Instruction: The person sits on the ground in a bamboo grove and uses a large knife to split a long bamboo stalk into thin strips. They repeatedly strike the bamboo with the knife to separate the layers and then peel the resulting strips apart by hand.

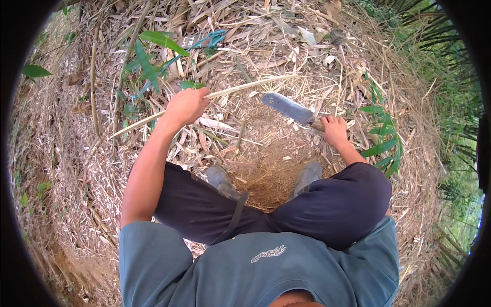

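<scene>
My left hand [187, 106] is closed round a long, pale split strip of bamboo [245, 86]. One end of the strip reaches toward the middle of the view, the other slants down to the left past my forearm. On the right, my right hand [335, 129] grips the wooden handle of a broad-bladed machete [289, 106]. Its grey blade points up and left, apart from the strip and just above the ground. My right fingers wrap the handle and hide most of it.
Dry leaves and pale shavings [215, 125] cover the ground. Green leaves [162, 43] stand beyond my left hand, near a blue strip of material [215, 38]. A leafy sprig [383, 133] is at the right. My boots [221, 179] rest close below the machete.
</scene>
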Motion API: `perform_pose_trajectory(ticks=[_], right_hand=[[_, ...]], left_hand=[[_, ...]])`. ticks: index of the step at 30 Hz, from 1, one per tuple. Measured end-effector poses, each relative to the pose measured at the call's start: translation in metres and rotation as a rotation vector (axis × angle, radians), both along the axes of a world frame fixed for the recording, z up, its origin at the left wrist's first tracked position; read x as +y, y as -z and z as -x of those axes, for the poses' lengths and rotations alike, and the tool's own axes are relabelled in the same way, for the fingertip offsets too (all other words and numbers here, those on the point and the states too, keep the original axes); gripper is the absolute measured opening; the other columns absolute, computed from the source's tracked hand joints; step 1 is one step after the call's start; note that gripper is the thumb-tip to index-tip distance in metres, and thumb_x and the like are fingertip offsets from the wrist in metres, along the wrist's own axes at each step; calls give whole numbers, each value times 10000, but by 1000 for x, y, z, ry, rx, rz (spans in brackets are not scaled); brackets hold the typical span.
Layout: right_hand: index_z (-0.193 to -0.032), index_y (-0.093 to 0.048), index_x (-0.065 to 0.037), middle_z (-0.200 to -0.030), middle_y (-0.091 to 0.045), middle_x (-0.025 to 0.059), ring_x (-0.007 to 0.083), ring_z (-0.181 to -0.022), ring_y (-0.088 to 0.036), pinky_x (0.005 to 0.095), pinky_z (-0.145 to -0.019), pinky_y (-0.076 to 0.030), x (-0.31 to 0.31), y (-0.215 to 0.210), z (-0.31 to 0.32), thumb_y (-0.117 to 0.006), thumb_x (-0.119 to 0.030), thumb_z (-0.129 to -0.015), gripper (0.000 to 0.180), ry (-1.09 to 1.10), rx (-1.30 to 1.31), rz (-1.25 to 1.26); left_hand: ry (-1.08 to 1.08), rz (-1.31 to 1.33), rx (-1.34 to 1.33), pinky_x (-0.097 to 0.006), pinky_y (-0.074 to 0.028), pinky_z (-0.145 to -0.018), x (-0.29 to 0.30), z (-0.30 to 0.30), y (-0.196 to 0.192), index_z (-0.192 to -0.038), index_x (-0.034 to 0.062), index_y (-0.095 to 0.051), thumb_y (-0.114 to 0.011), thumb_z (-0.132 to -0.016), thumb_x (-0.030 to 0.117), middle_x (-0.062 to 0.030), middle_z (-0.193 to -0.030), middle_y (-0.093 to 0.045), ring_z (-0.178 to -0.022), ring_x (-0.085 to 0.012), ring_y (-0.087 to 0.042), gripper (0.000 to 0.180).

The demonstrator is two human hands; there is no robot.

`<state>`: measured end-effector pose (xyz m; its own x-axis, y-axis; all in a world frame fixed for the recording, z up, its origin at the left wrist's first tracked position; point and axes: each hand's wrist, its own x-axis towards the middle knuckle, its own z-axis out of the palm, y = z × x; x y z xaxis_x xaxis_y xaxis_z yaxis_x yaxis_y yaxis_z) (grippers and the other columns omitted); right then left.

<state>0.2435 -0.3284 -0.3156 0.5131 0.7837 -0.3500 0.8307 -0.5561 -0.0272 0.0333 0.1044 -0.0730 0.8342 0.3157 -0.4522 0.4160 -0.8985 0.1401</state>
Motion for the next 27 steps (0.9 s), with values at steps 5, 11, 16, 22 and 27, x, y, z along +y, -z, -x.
perform_pose_trajectory(ticks=[5,11,16,22,27], right_hand=[[-1231,-535,-66,-1238,-525,206,379,-1185,-535,463,-1037,-435,11,-11,5,-807,-251,-725,604,184,145,5],[-1081,-645,-16,-1219,-571,190,418,-1002,-659,512,-880,-532,-23,-107,-23,-663,-195,-739,386,343,211,64],[-1009,-669,13,-975,-665,233,410,-918,-665,489,-817,-525,-100,-216,-51,-649,-205,-718,364,586,79,12],[-934,-656,-3,-707,-624,75,157,-606,-574,336,-607,-472,-58,-383,-51,-622,-146,-803,196,906,55,-319],[-1050,-604,-6,-844,-616,31,85,-681,-560,245,-612,-495,52,-390,8,-621,-70,-858,203,912,705,-1045]], left_hand=[[-22,-50,-47,-540,-495,-780,-6,6,-27,-1034,63,-660,-566,-980,310,-221,-824,-685,-849,-423,-662,270],[47,-131,-35,-541,-501,-716,7,20,-15,-945,23,-562,-533,-998,270,-221,-782,-681,-788,-429,-665,254],[165,-85,15,-533,-521,-720,2,11,-9,-1015,39,-615,-556,-981,256,-211,-777,-682,-785,-407,-679,227],[255,-161,1,-457,-580,-705,-10,-21,-44,-864,44,-740,-613,-897,175,-167,-843,-729,-820,-337,-729,185],[304,-166,-46,-431,-592,-680,-15,-30,-31,-807,51,-750,-590,-832,86,-163,-848,-738,-798,-317,-739,166]])
